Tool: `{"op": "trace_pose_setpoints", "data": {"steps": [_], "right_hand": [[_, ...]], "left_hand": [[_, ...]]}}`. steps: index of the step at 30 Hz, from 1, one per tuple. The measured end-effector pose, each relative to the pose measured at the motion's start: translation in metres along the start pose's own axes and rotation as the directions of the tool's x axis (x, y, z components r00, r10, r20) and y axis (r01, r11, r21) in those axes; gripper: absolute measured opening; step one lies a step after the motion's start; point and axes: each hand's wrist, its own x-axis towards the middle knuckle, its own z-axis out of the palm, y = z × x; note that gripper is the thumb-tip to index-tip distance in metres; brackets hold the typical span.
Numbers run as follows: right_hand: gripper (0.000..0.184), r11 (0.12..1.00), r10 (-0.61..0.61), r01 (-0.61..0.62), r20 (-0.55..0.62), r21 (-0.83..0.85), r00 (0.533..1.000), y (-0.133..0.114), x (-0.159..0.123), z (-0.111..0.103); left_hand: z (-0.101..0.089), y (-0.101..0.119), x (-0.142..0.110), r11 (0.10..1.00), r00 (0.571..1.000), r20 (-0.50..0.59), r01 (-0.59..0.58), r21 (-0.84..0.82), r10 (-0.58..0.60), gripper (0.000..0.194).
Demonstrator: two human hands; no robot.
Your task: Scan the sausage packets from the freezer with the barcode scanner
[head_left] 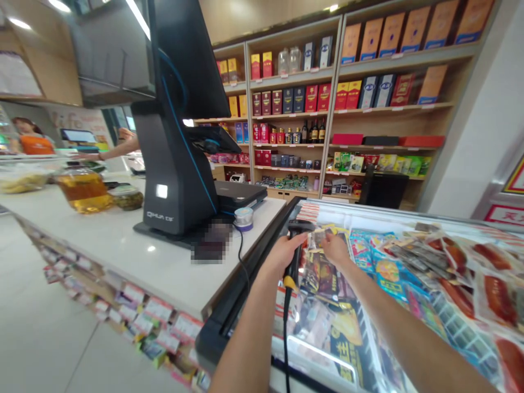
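Head view | left hand: your fingers clamp the scanner by its handle, the sound hold; probably light, rigid | right hand: packet at your fingertips, pinched or not cannot be told; likely soft, slippery, best taken edgewise

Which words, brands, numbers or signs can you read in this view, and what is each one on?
"QIHUA": black monitor stand; marks after it unclear.
"life": far wall, at left.
"灭": sign at the right edge; the rest cut off or unclear.
Too small or blurred: lettering on the display-case packets, shelf boxes and price cards.
No text readable on the scanner in the left hand.
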Motion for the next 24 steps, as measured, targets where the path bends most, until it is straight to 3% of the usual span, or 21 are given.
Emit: {"op": "trace_pose_setpoints", "data": {"steps": [4,8,11,14,18,22,24], "right_hand": [[0.035,0.997,-0.051,0.050,-0.021,-0.050,0.998,0.014,0.001,-0.012],[0.038,0.960,-0.125,0.077,-0.165,-0.270,0.978,0.074,-0.004,-0.048],[0.034,0.867,-0.113,-0.002,-0.200,-0.499,0.973,0.126,-0.018,-0.072],[0.031,0.769,-0.206,0.048,-0.176,-0.638,0.963,0.157,-0.034,-0.084],[0.034,0.773,-0.227,0.083,-0.152,-0.629,0.962,0.161,-0.043,-0.092],[0.031,0.837,-0.258,0.209,-0.027,-0.506,0.966,0.158,-0.039,-0.105],[0.031,0.859,-0.267,0.190,-0.098,-0.476,0.959,0.163,-0.037,-0.110]], "left_hand": [[-0.003,-0.006,0.005,0.992,0.994,-0.102,-0.015,0.122,0.027,0.027],[0.000,-0.007,0.004,0.990,0.997,-0.074,-0.001,0.142,0.012,0.028],[0.004,-0.007,0.002,0.990,0.999,-0.037,0.007,0.143,-0.002,0.027],[0.007,-0.007,0.002,0.990,1.000,-0.006,0.013,0.144,-0.012,0.027],[0.010,-0.008,0.001,0.991,0.997,0.070,0.025,0.129,-0.034,0.028],[0.013,-0.007,0.001,0.993,0.991,0.119,0.042,0.112,-0.056,0.030],[0.015,-0.006,0.000,0.992,0.986,0.154,0.054,0.111,-0.071,0.031]]}}
